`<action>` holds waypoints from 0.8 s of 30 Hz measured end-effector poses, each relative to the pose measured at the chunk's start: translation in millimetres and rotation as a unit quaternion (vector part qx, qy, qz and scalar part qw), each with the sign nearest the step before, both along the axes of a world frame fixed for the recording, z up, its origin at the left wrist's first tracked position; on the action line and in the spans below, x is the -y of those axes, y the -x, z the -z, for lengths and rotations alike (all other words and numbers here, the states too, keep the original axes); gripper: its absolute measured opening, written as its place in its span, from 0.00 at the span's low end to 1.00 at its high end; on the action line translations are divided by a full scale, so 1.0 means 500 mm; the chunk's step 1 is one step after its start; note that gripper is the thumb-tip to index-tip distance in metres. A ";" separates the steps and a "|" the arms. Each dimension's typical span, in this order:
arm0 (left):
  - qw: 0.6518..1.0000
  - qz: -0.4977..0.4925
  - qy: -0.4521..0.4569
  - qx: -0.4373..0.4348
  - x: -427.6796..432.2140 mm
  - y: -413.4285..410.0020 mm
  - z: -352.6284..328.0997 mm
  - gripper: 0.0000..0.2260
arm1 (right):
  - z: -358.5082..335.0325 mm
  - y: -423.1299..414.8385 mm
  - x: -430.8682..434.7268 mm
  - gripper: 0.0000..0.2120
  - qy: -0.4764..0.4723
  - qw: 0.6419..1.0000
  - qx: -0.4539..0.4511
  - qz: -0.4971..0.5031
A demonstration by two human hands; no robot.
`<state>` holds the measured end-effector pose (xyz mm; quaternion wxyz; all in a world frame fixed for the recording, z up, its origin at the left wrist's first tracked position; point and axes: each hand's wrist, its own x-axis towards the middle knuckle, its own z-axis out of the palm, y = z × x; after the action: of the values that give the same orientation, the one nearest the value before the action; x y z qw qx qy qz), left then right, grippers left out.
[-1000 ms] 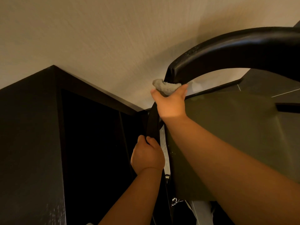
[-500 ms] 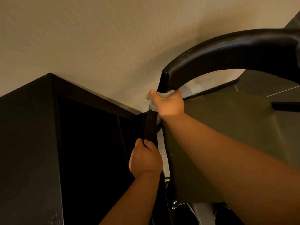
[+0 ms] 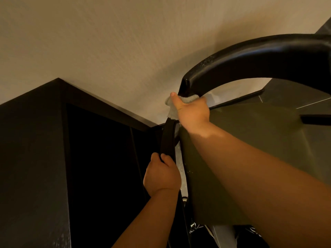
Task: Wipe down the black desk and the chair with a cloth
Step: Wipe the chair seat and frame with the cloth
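The background was a pale, finely textured plane [image 3: 107, 42] under warm, dim light; whether it was wall or floor could not be told. The black surface [image 3: 32, 158] filled the left of the view, showing a broad dark side panel with faint dust specks near its lower edge. Beside that panel lay a deep shadowed recess [image 3: 100, 167], split by a thin dark upright; its contents could not be made out.

The chair [image 3: 259, 56] stood to the right of the surface, just beside it, and its black padded rail curved across the upper right. Fine pale specks showed on the rail near its left end. Below the rail was a flat olive-grey panel [image 3: 259, 149] of the chair. A dark tiled area [image 3: 295, 97] with thin pale lines lay beyond it.

The cloth [image 3: 171, 111], pale grey, was at the left end of the rail, where the rail met a narrow black band [image 3: 167, 138] running downward. The right hand [image 3: 193, 113] gripped the cloth against that junction, thumb laid over it. The left hand [image 3: 161, 176] was closed around the band lower down, fingers wrapped over its edge. Items at the bottom of the view were too dark to identify.
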<state>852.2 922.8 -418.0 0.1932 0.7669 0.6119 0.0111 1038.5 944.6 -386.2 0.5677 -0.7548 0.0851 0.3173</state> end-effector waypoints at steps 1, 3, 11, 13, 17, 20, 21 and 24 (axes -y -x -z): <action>1.000 0.001 0.001 0.003 0.000 0.001 0.002 0.15 | -0.008 -0.010 0.003 0.43 0.005 1.000 0.010 0.012; 1.000 0.003 0.004 0.007 -0.001 0.002 0.004 0.15 | -0.019 -0.027 0.001 0.47 0.004 0.998 0.046 0.045; 1.000 -0.001 0.013 -0.003 0.000 0.000 -0.002 0.15 | -0.010 -0.010 -0.040 0.62 -0.016 0.997 0.048 0.065; 1.000 0.002 0.009 -0.007 0.002 -0.001 -0.004 0.15 | -0.016 -0.015 -0.036 0.62 -0.003 0.998 0.038 0.053; 1.000 0.004 -0.002 -0.002 0.001 -0.001 -0.005 0.15 | -0.054 -0.069 -0.037 0.62 -0.013 0.995 0.041 0.085; 1.000 0.007 0.003 -0.001 0.001 0.000 -0.006 0.15 | -0.075 -0.109 -0.047 0.63 -0.018 0.987 -0.013 0.159; 1.000 0.007 0.004 -0.001 0.001 0.000 -0.006 0.15 | -0.076 -0.110 -0.047 0.63 -0.029 0.985 -0.021 0.169; 1.000 0.010 0.002 -0.015 0.000 0.001 -0.006 0.16 | -0.063 -0.082 -0.047 0.62 -0.070 0.982 -0.029 0.172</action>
<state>851.9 922.8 -415.2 0.1863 0.7726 0.6070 -0.0035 1079.6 968.3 -354.9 0.6623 -0.6778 0.2082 0.2420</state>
